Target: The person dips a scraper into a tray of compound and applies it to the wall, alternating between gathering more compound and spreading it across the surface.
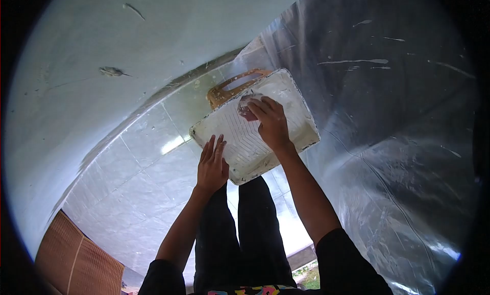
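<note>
A white paint tray (301, 124) with a ribbed slope and an orange-brown handle (224, 93) lies on the tiled floor in front of my legs. My right hand (270, 124) is inside the tray, fingers closed on a small paint-smeared pad or sponge (246, 107) pressed against the tray's ribbed surface. My left hand (212, 164) rests with fingers extended on the tray's near left rim, holding nothing.
A pale painted wall (102, 65) rises on the left. Silvery plastic sheeting (398, 116) spattered with white paint covers the right side. Glossy white floor tiles (143, 177) spread below. A brown woven mat (71, 259) lies at the lower left. My dark-trousered legs (240, 233) stand beneath the tray.
</note>
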The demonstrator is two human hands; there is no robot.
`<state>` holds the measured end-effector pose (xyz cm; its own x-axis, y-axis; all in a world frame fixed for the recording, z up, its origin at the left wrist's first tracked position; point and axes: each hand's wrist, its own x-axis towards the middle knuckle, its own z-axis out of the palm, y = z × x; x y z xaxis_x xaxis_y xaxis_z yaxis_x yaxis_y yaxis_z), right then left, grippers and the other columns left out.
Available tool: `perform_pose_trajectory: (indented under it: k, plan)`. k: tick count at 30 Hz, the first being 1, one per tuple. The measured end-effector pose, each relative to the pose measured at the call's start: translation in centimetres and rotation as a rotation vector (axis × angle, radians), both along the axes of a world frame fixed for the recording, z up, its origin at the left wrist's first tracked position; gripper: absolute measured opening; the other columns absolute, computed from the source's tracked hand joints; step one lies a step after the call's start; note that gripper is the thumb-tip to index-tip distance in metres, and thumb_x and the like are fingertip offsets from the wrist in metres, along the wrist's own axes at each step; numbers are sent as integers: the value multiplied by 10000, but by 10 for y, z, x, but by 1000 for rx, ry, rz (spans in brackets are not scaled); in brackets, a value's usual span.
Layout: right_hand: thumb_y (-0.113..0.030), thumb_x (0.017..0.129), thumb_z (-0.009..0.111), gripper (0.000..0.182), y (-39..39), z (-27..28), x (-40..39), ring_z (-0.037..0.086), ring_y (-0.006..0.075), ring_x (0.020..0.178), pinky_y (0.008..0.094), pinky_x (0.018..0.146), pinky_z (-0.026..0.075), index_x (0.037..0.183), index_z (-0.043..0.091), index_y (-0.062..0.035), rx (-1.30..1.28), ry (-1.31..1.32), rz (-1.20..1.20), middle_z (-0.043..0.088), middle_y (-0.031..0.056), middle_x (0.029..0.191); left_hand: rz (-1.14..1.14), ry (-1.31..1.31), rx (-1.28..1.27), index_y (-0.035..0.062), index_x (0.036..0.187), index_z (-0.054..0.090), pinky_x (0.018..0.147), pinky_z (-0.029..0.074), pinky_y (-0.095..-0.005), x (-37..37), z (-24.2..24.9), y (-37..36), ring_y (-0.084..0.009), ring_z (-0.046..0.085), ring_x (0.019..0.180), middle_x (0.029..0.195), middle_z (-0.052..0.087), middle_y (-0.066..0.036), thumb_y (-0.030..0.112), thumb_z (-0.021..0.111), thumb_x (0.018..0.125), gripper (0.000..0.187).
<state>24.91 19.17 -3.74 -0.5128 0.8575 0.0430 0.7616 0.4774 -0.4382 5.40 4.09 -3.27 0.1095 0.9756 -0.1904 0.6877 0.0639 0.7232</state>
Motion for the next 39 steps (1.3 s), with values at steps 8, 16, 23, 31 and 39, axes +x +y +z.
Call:
perform_pose_trajectory:
  k: [8,16,23,31,39]
  plan:
    - [17,681,710,484,28,-13,7,544,269,1247,519,1137,327,1146,694,-115,41,-39,197,665,27,1188,15,16,-17,-38,1384,452,1208,281,-533,6,-8,0,-415,326,1471,1536,428,-222,-13,528,840,550]
    - [-75,723,732,343,-2,-21,26,577,229,1174,502,1017,355,1051,646,-131,45,-59,152,669,-1,1167,20,20,-31,-40,1378,461,1215,274,-521,10,-3,-3,-409,314,1479,1539,427,-215,-9,532,839,545]
    - [-77,713,750,363,-78,-15,65,598,242,1146,504,960,358,1060,654,-120,-53,-78,102,690,24,1158,18,24,-33,-31,1389,456,1218,268,-518,9,-2,0,-404,310,1480,1547,418,-205,-4,530,840,554]
    - [-41,729,720,364,-66,7,68,594,242,1144,523,986,346,1080,663,-117,-123,-100,93,691,19,1119,34,15,-43,-38,1382,465,1219,264,-521,8,1,-6,-407,299,1485,1544,424,-208,3,529,845,542]
    - [13,694,686,397,-8,-16,-4,587,230,1159,459,982,373,1071,695,-109,62,-75,235,683,10,1164,68,18,-17,-29,1372,473,1208,294,-508,14,-1,-20,-401,329,1471,1535,439,-195,5,515,854,521]
